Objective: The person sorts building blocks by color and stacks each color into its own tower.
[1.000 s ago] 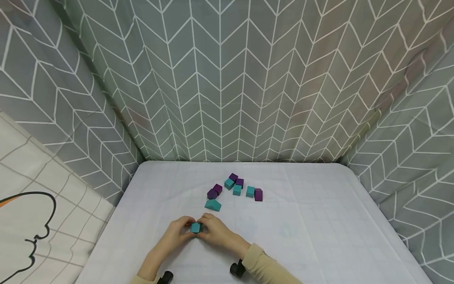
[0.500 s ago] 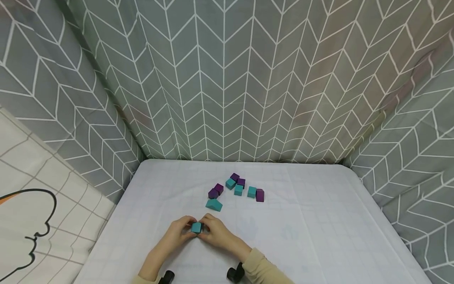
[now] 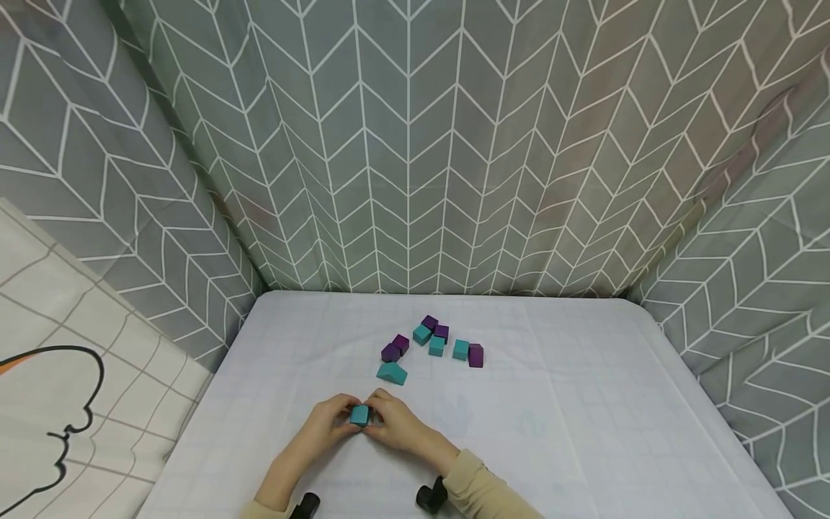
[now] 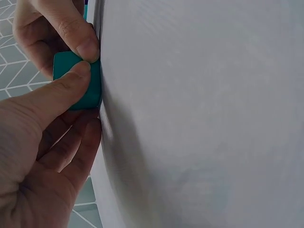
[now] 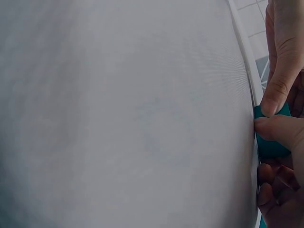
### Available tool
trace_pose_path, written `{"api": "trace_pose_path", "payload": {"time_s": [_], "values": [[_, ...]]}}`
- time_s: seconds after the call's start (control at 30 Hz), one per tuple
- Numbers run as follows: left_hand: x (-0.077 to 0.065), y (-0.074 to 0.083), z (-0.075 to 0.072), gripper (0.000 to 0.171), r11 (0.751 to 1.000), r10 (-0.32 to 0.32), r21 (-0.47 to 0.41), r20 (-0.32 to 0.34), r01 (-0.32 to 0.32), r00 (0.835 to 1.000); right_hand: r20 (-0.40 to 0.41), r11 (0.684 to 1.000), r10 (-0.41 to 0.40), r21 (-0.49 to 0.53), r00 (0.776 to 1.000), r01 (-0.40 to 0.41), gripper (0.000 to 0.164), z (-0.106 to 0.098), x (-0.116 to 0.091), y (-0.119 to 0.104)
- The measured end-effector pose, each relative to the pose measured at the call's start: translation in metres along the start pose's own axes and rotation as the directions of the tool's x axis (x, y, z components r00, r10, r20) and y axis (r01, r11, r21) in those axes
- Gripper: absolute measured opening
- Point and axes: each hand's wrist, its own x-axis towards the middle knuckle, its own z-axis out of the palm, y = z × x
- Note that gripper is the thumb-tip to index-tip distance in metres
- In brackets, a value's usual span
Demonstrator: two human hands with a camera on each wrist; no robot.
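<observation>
A small teal block point(image 3: 359, 416) sits on the white tabletop, held between both hands. My left hand point(image 3: 324, 420) pinches it from the left side; in the left wrist view its thumb presses on the near face of the block point(image 4: 90, 97). From the right, my right hand point(image 3: 398, 427) pinches the same block, its thumb tip next to the left thumb in the right wrist view, where part of the block point(image 5: 273, 147) shows below the thumbs. The fingertips behind the block are partly hidden.
Beyond the hands lies a teal triangular block point(image 3: 392, 373). Behind it are two purple blocks point(image 3: 395, 348). Further right, teal blocks point(image 3: 436, 346) and purple blocks point(image 3: 476, 355) stand in small groups. The table point(image 3: 583, 404) ends at a patterned curtain point(image 3: 415, 180).
The teal block's top has turned slightly between my fingers since the first frame. Both hands stay in almost the same place, and the other blocks lie as before.
</observation>
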Motion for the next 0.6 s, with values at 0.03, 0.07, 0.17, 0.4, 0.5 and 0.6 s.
{"api": "trace_pose_path", "payload": {"time_s": [0.03,0.07,0.17,0.4,0.5,0.6], "values": [[0.0,0.0,0.0,0.03,1.0,0.003,0.003,0.0,-0.003,1.0,0.002,1.0,0.002,-0.003,1.0,-0.002,0.022,0.0,0.0,0.0],[0.0,0.0,0.0,0.03,1.0,0.009,0.008,-0.001,-0.009,1.0,0.004,1.0,0.002,-0.005,1.0,-0.002,0.022,0.0,0.0,0.0],[0.001,0.0,0.0,0.029,1.0,0.025,0.011,-0.007,-0.024,1.0,0.015,1.0,0.014,-0.011,1.0,-0.014,0.023,-0.002,0.001,-0.001],[0.0,-0.001,0.001,0.03,0.999,0.046,-0.008,-0.003,-0.046,0.999,0.057,0.999,0.025,-0.037,0.998,-0.023,0.025,-0.01,0.005,-0.006],[-0.001,-0.002,0.0,0.032,0.998,0.053,-0.018,-0.004,-0.053,0.999,0.066,1.0,0.012,-0.026,0.998,-0.01,0.031,-0.018,0.008,-0.012],[-0.001,-0.004,0.0,0.033,0.998,0.057,-0.034,-0.006,-0.057,0.998,0.045,1.0,-0.011,-0.027,0.999,0.012,0.039,-0.033,0.018,-0.02]]}}
